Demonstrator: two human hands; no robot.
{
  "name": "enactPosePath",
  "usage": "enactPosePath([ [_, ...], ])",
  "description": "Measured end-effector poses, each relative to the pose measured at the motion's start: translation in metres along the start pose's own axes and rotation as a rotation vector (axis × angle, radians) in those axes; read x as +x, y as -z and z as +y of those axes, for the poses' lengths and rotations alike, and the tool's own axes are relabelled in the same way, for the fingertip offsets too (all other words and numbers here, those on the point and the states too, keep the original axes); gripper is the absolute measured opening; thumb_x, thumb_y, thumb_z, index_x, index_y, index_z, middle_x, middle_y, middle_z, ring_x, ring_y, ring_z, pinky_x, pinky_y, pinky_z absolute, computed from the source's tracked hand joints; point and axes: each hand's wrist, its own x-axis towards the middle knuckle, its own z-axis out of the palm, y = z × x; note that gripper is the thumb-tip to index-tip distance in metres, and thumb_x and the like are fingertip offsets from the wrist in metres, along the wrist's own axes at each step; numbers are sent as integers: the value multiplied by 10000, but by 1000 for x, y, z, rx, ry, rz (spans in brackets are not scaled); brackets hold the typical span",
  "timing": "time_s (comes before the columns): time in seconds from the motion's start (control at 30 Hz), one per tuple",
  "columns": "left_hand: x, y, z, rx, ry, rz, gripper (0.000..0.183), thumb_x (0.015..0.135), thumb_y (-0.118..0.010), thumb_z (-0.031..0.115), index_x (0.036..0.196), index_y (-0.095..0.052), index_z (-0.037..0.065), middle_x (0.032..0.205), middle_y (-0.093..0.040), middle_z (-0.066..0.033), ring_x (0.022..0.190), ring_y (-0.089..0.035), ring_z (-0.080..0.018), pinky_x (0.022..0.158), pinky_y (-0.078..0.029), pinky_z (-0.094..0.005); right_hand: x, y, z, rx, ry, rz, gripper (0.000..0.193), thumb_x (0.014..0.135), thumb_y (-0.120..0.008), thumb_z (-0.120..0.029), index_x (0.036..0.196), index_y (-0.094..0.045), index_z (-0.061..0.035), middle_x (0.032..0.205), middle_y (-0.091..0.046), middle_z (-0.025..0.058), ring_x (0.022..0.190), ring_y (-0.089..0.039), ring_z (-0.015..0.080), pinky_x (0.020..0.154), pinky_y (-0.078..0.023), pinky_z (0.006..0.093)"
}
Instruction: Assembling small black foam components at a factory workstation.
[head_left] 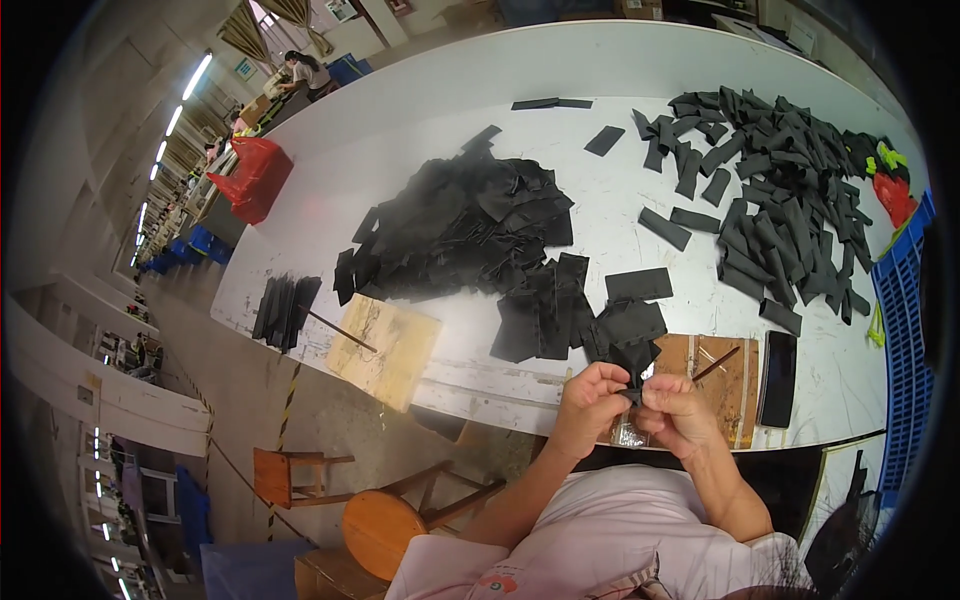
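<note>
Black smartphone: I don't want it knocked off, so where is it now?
The black smartphone lies near the front edge of the white table, at the right of the head view, between the brown board and blue plastic crate.

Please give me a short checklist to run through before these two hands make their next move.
1. Dark piece gripped: ok, the left hand and right hand pinch the small dark piece between them.
2. Its edges lined up: cannot tell, the fingers hide most of it.
3. More flat pieces near: ok, several lie just beyond the hands.
4. Flat heap neatly stacked: not ok, it is loosely jumbled.
5. Heap of narrow pieces separate from the flat heap: ok, they lie apart.
6. Black flat device apart from the hands: ok.
</note>
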Motion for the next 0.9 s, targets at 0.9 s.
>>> enactPosePath([
  [0.9, -10, -82, -5, 527, -624, 69, 131, 780, -491, -53, 903, -521, -19, 861, -550, -68, 524, -439, -21, 417, -339, -142, -55, -13, -47, -962, 821, 254, 58, 749, -524, -34, 731, -489, 9, 739, -477, 82, 601, -458, 137, 530, -367, 228],
])
